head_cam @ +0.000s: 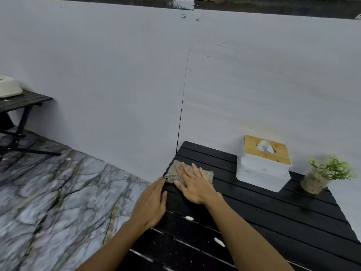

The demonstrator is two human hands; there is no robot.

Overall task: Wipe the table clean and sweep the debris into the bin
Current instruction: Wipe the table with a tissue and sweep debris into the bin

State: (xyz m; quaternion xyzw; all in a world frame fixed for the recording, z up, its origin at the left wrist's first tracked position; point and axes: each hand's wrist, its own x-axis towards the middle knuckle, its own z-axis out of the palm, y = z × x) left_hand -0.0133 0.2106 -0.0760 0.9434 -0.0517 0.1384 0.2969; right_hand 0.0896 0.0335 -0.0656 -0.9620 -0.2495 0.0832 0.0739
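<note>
A grey-brown cloth [175,169] lies at the far left corner of the black slatted table [273,216]. My right hand [195,182] presses flat on the cloth with its fingers spread. Held at the table's left edge beside the cloth is my left hand [152,202], fingers together and slightly cupped, touching the cloth's corner. White crumbs of debris [189,218] and another bit [219,241] lie on the slats near my forearms. No bin is in view.
A white tissue box with a wooden lid [263,163] and a small potted plant [320,177] stand at the table's back right by the wall. A marbled floor [58,192] lies to the left. A second black table with a white container [7,87] stands far left.
</note>
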